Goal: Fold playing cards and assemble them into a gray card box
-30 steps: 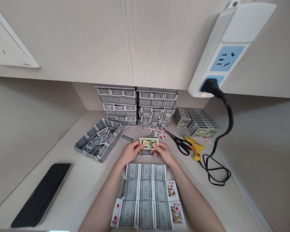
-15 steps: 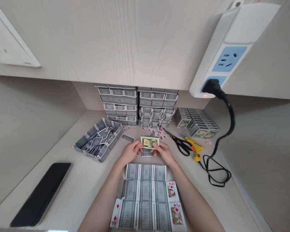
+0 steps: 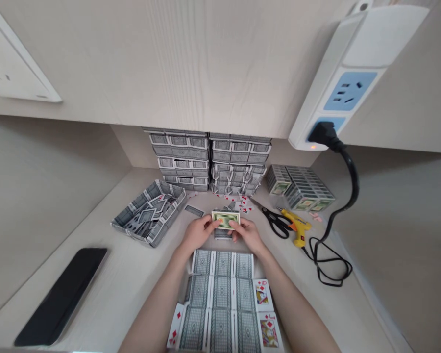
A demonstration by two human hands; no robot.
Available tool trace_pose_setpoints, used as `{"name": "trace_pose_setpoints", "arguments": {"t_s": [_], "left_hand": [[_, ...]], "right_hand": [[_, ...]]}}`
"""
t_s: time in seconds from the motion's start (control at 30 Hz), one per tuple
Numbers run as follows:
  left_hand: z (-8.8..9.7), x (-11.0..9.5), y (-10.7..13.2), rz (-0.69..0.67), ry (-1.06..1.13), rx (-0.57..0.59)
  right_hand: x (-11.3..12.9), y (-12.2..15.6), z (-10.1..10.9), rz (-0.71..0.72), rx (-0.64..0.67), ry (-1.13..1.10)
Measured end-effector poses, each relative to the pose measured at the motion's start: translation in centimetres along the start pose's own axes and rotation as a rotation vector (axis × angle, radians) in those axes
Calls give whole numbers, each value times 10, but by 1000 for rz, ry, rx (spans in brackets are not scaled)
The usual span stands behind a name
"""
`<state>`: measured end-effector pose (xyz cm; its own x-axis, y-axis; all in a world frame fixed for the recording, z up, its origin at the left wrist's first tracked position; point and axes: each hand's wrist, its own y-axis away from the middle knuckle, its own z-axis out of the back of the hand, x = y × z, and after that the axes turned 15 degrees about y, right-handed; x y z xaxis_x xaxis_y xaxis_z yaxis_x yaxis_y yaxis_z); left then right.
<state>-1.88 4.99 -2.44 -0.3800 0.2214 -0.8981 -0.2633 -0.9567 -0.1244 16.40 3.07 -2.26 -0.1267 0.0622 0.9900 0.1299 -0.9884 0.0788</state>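
Observation:
Both my hands grip a small green-printed card pack [image 3: 226,218] above the desk, my left hand [image 3: 196,233] pinching its left end and my right hand [image 3: 247,233] its right end. A grey patterned card [image 3: 222,234] lies just under the pack. In front of my wrists lies a flat sheet of joined playing cards [image 3: 222,304], mostly grey backs up, with red face cards along its right edge.
Two stacks of grey card boxes [image 3: 208,161] stand at the back. A tray of grey cards [image 3: 149,212] sits left, a black phone [image 3: 61,295] nearer left. Scissors [image 3: 275,218], a yellow glue gun [image 3: 297,225], its black cord [image 3: 330,260] and rows of packs [image 3: 299,186] lie right. A power strip [image 3: 347,78] hangs overhead.
The green pack has tipped slightly flatter and lower between my fingers; both hands stay in the same spot.

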Motion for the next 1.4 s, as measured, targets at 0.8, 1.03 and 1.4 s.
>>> {"name": "trace_pose_setpoints", "arguments": {"t_s": [0.8,1.03,1.4], "left_hand": [[-1,-2,2,-41,82,-13],[-3,3,1,-48,102,-23],[-1,-1,1,-101,40,21]], "right_hand": [[-2,-3,-2,-38,-41,55],[-2,-3,-2,-41,-41,41],[-1,-3,-2,-67,-65,41]]}}
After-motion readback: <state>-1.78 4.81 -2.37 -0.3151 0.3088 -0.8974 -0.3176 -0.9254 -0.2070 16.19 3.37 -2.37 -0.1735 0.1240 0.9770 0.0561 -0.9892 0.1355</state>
